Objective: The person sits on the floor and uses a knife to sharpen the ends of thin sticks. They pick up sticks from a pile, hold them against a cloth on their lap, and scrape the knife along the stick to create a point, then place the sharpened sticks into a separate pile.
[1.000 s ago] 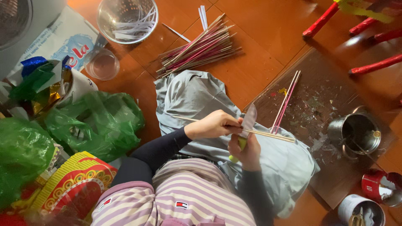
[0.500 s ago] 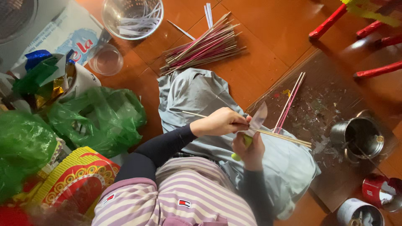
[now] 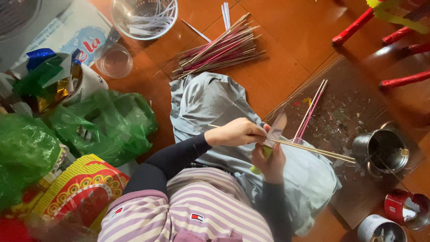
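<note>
My left hand (image 3: 235,132) pinches a thin bamboo stick (image 3: 313,150) that lies across my lap and points right. My right hand (image 3: 268,161) grips a knife with a green handle, and its blade (image 3: 277,130) stands up against the stick just beside my left fingers. Both hands hover over a grey cloth (image 3: 206,98) spread on my knees. Two more sticks (image 3: 309,112), one pink and one pale, lie on a clear plastic sheet (image 3: 349,103) to the right of the hands.
A bundle of pink and plain sticks (image 3: 219,47) lies on the red-brown floor ahead. A clear bowl of white strips (image 3: 143,15) and a small clear cup (image 3: 114,60) sit farther left. Green plastic bags (image 3: 103,125) are at left, a metal pot (image 3: 383,148) and cans (image 3: 407,208) at right.
Both hands keep hold of the stick and the knife. The blade has shifted a little along the stick, and the view has drifted slightly.
</note>
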